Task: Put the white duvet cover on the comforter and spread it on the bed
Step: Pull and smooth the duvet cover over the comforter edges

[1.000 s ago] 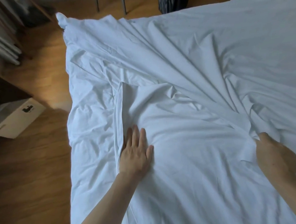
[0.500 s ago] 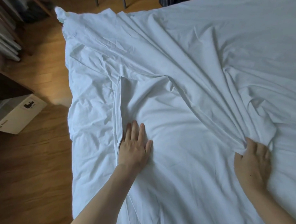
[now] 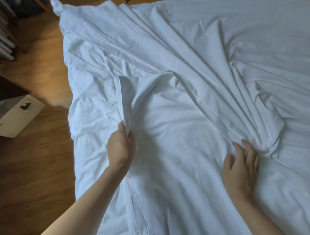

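Observation:
The white duvet cover (image 3: 177,118) lies creased over the bed and fills most of the view. A crinkled white layer, probably the comforter (image 3: 91,101), shows along its left side. My left hand (image 3: 120,147) pinches the cover's folded left edge between thumb and fingers and lifts it slightly. My right hand (image 3: 242,168) rests flat on the cover with fingers apart, just left of a bunched knot of fabric (image 3: 271,137) from which long folds fan out to the far left corner (image 3: 57,5).
Wooden floor (image 3: 29,162) runs along the bed's left side. A white cardboard box (image 3: 15,119) sits on it beside dark furniture. Shelving with stacked items (image 3: 4,40) stands at far left. Chair legs show at the top edge.
My left hand went from lying flat on the cover to pinching and lifting its folded edge. My right hand let go of the bunched fabric and now lies open beside it.

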{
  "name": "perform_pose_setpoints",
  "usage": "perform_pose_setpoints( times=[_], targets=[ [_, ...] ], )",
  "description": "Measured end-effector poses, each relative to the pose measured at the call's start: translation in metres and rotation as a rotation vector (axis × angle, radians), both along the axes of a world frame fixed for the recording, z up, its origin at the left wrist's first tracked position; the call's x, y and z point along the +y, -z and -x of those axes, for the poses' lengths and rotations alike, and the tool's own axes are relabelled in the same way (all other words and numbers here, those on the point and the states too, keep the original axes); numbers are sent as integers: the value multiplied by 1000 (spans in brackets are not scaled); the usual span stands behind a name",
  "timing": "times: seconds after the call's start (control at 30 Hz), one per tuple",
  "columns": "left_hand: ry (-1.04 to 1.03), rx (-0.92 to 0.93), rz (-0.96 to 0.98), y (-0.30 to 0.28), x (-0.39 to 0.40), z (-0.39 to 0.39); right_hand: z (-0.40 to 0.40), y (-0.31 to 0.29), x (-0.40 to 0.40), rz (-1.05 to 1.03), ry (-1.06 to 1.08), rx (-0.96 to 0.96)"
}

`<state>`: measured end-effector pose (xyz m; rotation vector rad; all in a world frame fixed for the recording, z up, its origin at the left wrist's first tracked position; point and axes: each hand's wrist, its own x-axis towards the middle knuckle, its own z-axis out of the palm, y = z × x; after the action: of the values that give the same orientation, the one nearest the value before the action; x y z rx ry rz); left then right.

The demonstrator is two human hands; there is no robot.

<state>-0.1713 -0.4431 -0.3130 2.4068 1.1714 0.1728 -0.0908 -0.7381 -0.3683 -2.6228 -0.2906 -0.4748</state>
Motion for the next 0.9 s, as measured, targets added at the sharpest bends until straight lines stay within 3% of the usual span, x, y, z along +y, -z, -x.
perform_pose_setpoints(
  times=[0.07, 0.2, 0.27, 0.37, 0.5, 0.6, 0.67, 0.77, 0.83, 0.9],
  targets=[
    [192, -91, -78, 1, -10, 26, 5, -8, 14, -19, -76, 9],
    [792, -150, -146, 12, -63, 93, 13, -16, 51, -186, -177, 94],
    [851, -192, -159, 22, -88, 113, 16, -26, 67, -280, -232, 144],
    [813, -261, -166, 30, -116, 118, 25, -43, 82, -252, -339, 145],
    [894, -213, -45, 34, -136, 109, 62, -50, 91, -96, -425, 319],
    [965, -178, 140, 32, -132, 102, 77, -43, 93, 155, -409, 373],
    [937, -186, 270, 26, -125, 103, 78, -36, 95, 262, -420, 324],
    [796, -278, 481, 23, -115, 109, 79, -29, 98, 210, -318, 293],
    [515, -338, 655, 16, -109, 111, 81, -28, 101, 136, -181, 282],
    [239, -379, 678, 6, -97, 102, 85, -28, 107, 71, -46, 257]
  ],
)
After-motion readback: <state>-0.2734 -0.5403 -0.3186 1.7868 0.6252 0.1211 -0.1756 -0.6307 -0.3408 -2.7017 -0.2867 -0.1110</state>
